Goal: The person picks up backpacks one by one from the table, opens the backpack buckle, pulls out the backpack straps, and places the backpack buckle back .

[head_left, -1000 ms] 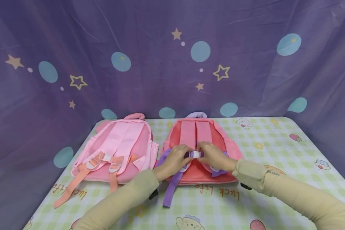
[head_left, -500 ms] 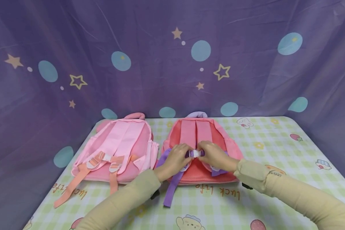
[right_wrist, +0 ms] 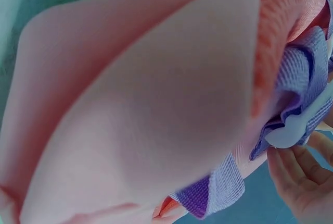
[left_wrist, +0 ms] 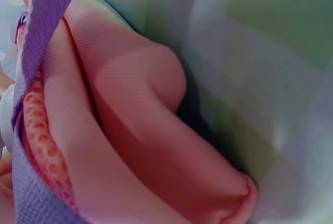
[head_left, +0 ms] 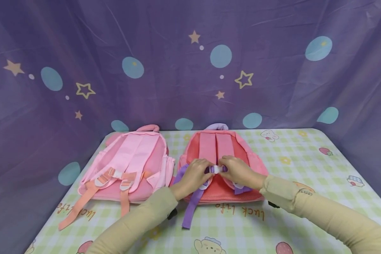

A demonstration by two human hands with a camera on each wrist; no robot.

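Observation:
A coral-pink backpack (head_left: 207, 197) lies on its front in the head view, with its straps facing up. Across its middle runs a purple strap joined by a white buckle (head_left: 216, 169). My left hand (head_left: 193, 175) pinches the left side of the buckle, and my right hand (head_left: 239, 173) pinches its right side. In the left wrist view, pink backpack fabric (left_wrist: 140, 94) and purple webbing (left_wrist: 49, 21) fill much of the picture. Fingers (right_wrist: 296, 174) touch a white plastic piece (right_wrist: 287, 134) on purple webbing in the right wrist view. Fingertips at the buckle are partly hidden.
Left of the coral bag lies a light-pink backpack (head_left: 130, 151) with orange straps (head_left: 79, 208) trailing toward the front. Both rest on a table with a green checked cloth (head_left: 304, 162). A purple curtain (head_left: 165, 70) hangs behind. A loose purple strap end (head_left: 190, 213) overhangs the cloth.
Both hands stay at the buckle. My right hand has shifted slightly to the right, and a bit more of the purple webbing beside the buckle shows. The backpacks lie still.

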